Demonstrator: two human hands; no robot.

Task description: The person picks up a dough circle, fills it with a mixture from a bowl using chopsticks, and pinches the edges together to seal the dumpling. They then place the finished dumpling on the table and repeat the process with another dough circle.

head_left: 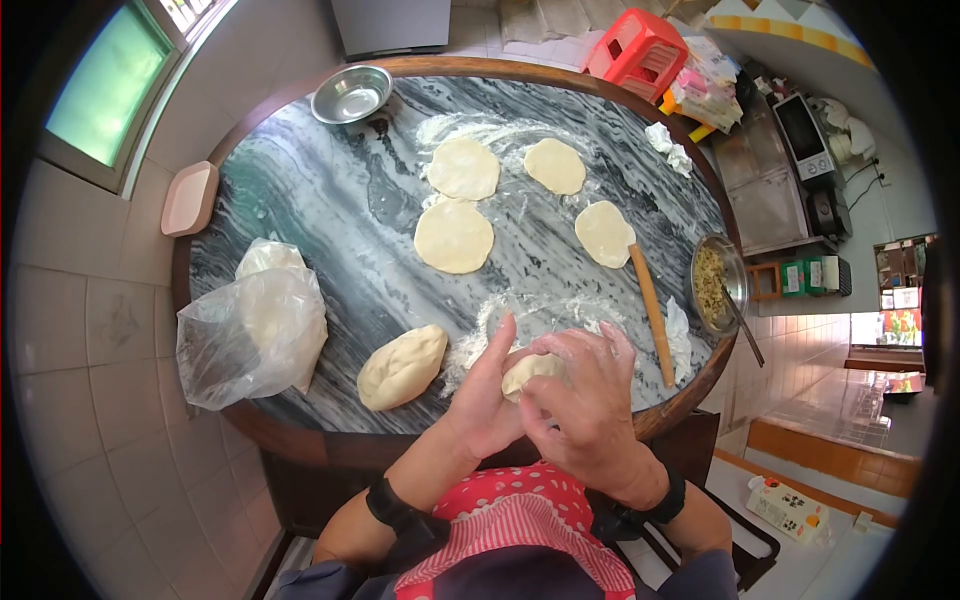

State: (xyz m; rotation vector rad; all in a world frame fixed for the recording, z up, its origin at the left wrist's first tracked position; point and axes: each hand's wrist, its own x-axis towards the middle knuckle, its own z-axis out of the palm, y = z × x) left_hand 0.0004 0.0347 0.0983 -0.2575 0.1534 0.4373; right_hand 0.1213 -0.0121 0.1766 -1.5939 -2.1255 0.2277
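A small piece of dough (pixel 530 375) sits between my two hands, just above the near edge of the marble table (pixel 350 240). My left hand (pixel 487 392) cups it from the left, thumb raised. Over its right side curl the fingers of my right hand (pixel 590 390), floury at the knuckles. To the left of my hands lies a larger lump of dough (pixel 402 368). Beyond them are several flat rounds of dough, one of them this wrapper (pixel 454 237). A wooden rolling pin (pixel 652 315) rests to the right, touching one round. Loose flour (pixel 500 315) dusts the marble.
A plastic bag (pixel 255 325) with pale contents lies at the left. At the back left stands a metal bowl (pixel 352 94); a bowl of chopped filling (pixel 712 285) with a spoon sits at the right edge. Crumpled tissue (pixel 668 149) lies back right, near a red stool (pixel 637 55).
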